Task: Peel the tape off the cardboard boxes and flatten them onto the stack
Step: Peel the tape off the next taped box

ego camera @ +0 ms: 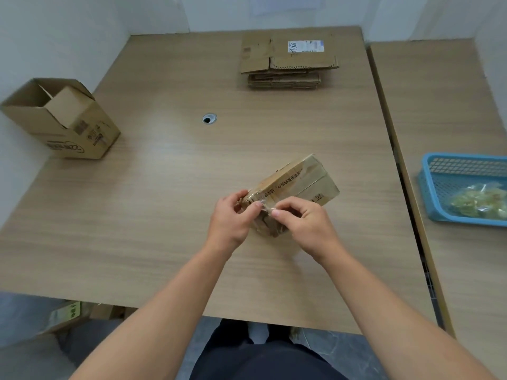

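A small taped cardboard box [299, 181] lies on the wooden table [164, 215] in front of me, its near end towards my hands. My left hand [229, 218] grips that near end. My right hand [304, 219] pinches a strip of clear tape [265, 204] at the box's near corner, between thumb and forefinger. A stack of flattened boxes [286, 61] lies at the far side of the table. An open, upright cardboard box [64, 119] stands at the left edge.
A blue plastic basket [439, 187] holding crumpled tape sits on a second table at the right. A round cable hole [209, 118] is in the tabletop. White walls close in the back and left. More cardboard lies on the floor at lower left.
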